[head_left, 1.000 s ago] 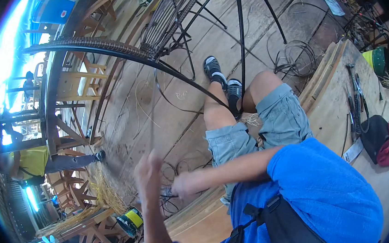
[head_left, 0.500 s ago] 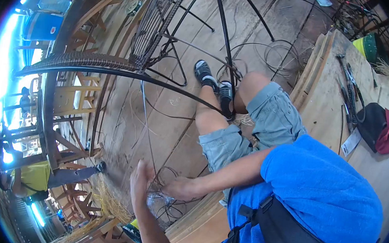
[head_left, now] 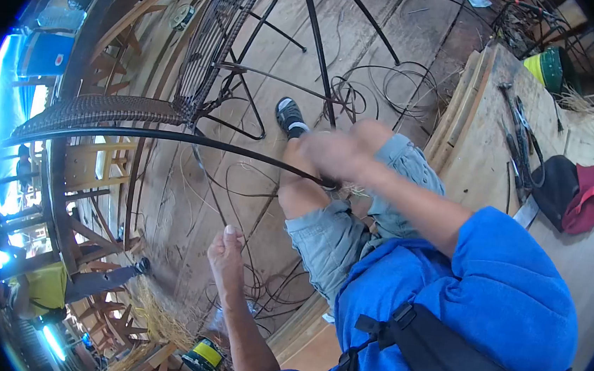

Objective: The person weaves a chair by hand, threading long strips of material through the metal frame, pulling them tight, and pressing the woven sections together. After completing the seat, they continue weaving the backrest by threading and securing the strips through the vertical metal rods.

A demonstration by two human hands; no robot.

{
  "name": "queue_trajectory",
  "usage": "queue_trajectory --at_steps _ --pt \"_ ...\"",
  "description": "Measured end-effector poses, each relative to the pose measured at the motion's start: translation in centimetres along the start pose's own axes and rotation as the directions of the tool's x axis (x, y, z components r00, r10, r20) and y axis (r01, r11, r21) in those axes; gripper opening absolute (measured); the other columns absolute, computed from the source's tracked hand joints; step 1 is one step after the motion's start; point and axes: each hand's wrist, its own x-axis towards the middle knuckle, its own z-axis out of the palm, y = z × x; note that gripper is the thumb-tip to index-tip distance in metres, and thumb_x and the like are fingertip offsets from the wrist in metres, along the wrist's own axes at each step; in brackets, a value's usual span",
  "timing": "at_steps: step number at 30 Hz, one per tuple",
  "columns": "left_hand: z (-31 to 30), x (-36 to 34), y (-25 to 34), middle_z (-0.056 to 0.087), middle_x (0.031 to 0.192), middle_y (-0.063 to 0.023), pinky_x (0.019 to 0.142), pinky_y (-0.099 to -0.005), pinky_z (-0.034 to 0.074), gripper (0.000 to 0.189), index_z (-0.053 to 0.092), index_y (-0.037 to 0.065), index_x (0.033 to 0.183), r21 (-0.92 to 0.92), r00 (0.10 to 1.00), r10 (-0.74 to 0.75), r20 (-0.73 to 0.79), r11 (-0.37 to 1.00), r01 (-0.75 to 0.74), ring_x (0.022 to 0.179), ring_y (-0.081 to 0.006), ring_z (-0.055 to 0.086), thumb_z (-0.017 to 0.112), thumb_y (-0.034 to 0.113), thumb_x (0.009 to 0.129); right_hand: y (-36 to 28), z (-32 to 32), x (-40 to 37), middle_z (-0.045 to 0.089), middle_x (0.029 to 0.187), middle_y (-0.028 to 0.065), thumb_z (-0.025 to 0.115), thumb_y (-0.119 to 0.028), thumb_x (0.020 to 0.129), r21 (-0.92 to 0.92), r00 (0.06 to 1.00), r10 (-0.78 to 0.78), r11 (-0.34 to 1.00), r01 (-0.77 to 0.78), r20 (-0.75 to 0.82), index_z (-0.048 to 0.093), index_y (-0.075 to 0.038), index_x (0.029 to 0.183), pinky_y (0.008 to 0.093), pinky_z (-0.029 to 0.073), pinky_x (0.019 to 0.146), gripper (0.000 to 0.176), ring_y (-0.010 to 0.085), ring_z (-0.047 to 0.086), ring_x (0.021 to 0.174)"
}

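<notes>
My left hand (head_left: 227,258) is closed, thumb up, pinching a dark wicker strand (head_left: 212,191) that runs up to the woven chair. Blurred by motion, my right hand (head_left: 331,154) passes over my knees, close to the end of the chair's curved black bar; its fingers cannot be made out. The partly woven wicker chair (head_left: 109,109) lies tipped in front of me, with brown weave and thin black metal legs (head_left: 316,46). Loose loops of strand (head_left: 281,286) hang and lie beside my left hand.
Coiled strands (head_left: 408,86) lie on the wooden floor. A plank bench to the right carries hand tools (head_left: 520,134) and a dark red and black cap (head_left: 586,197). A green-yellow tin (head_left: 204,357) stands lower left. Farther left, a person in a yellow shirt (head_left: 46,287) stands near wooden frames.
My right hand has swung up and away from my left hand, toward my knees. My left hand stays low, still with the strand. The view has shifted slightly.
</notes>
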Motion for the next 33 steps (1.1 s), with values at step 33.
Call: queue_trajectory --at_steps 33 --pt "-16.3 -18.5 -11.5 0.046 0.059 -0.0119 0.051 -0.0335 0.036 0.028 0.055 -0.003 0.077 0.504 0.875 0.131 -0.466 0.852 0.141 0.055 -0.0199 0.041 0.049 0.02 0.092 -9.9 -6.9 5.1 0.062 0.101 0.0121 0.061 -0.032 0.083 -0.015 0.837 -0.053 0.997 0.074 0.544 0.057 -0.003 0.112 0.0325 0.046 0.082 0.041 0.0212 0.058 0.095"
